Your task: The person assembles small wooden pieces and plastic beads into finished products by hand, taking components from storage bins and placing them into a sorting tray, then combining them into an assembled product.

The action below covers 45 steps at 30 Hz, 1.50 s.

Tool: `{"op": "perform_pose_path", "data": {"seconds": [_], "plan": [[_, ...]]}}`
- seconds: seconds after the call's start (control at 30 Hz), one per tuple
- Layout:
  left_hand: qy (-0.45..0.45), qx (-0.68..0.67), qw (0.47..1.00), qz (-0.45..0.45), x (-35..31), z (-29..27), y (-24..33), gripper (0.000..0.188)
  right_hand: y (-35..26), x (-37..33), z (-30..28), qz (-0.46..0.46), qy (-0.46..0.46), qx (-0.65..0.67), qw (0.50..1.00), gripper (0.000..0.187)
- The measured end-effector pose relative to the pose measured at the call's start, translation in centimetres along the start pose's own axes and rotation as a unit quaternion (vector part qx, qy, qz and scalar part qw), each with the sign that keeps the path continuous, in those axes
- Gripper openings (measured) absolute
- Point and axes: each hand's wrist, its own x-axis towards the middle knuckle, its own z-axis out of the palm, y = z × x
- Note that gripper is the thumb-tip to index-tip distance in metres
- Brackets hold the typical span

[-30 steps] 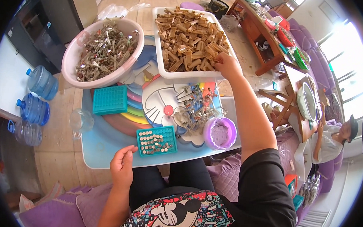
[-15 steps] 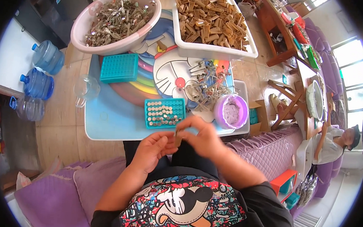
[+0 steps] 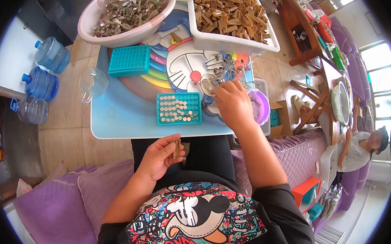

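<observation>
Just beyond my lap, my left hand (image 3: pixel 159 156) pinches a small brown trough-shaped plastic piece (image 3: pixel 177 149) upright between thumb and fingers. My right hand (image 3: pixel 233 103) reaches over the table, its fingers bent together at the near edge of a pile of small metal parts with thin leads (image 3: pixel 230 70). Whatever lies between those fingertips is hidden. A teal tray (image 3: pixel 178 123) between the hands and the far bins bears rows of small silvery discs. Partly behind my right wrist stands a purple tub (image 3: pixel 261 107) of pale lilac paste or powder.
At the back are a pink basin (image 3: pixel 88 26) of metal strips and a white bin (image 3: pixel 235 45) heaped with brown pieces. A second teal tray (image 3: pixel 129 61) and a clear jug (image 3: pixel 93 83) sit at left. Another person (image 3: pixel 357 155) is at far right.
My right hand has left the brown piece and moved forward and right to the pile of metal parts. My left hand keeps the brown piece, slightly lower and further left.
</observation>
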Motion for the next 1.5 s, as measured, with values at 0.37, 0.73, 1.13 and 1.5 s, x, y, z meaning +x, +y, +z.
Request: {"op": "perform_pose_path", "data": {"seconds": [0.37, 0.73, 1.13, 1.5], "plan": [[0.005, 0.028, 0.999, 0.034, 0.0, 0.6, 0.1, 0.034, 3.4, 2.0, 0.4, -0.034, 0.006, -0.063, 0.997, 0.013], [0.012, 0.030, 0.998, 0.045, 0.2, 1.4, -0.3, 0.030, 8.1, 4.6, -0.2, 0.285, 0.074, 0.271, 0.917, 0.017], [0.039, 0.023, 0.998, 0.043, 0.3, 0.6, -0.4, 0.029, 8.4, 6.1, -2.9, 0.206, -0.141, 0.017, 0.968, 0.021], [0.034, 0.021, 0.998, 0.046, 0.5, 0.8, -0.5, 0.029, 6.3, 7.6, -0.8, 0.173, -0.164, -0.021, 0.971, 0.012]]}}
